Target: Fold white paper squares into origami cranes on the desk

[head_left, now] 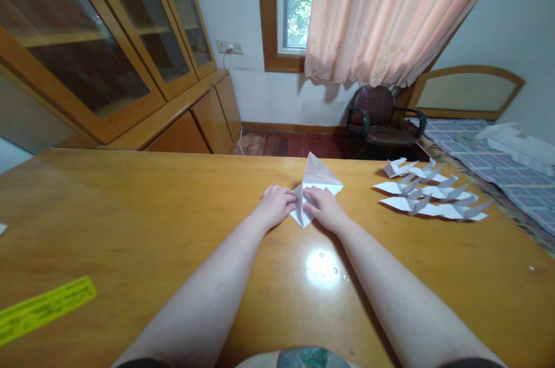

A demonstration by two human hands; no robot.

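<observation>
A white sheet of paper (318, 178), partly folded into a pointed shape, lies on the wooden table (130, 212) in front of me. My left hand (274, 205) rests at the paper's left edge with its fingers curled and its fingertips on the sheet. My right hand (326, 207) presses down on the paper's near part, fingers bent over a fold. One flap of the paper stands up behind both hands.
Several folded white paper cranes (427, 194) lie in a group on the table to the right. A yellow ruler (43, 309) sits near the left front edge. Beyond the table are a dark office chair (381, 119), wooden cabinets (130, 67), a curtained window and a bed (498, 148).
</observation>
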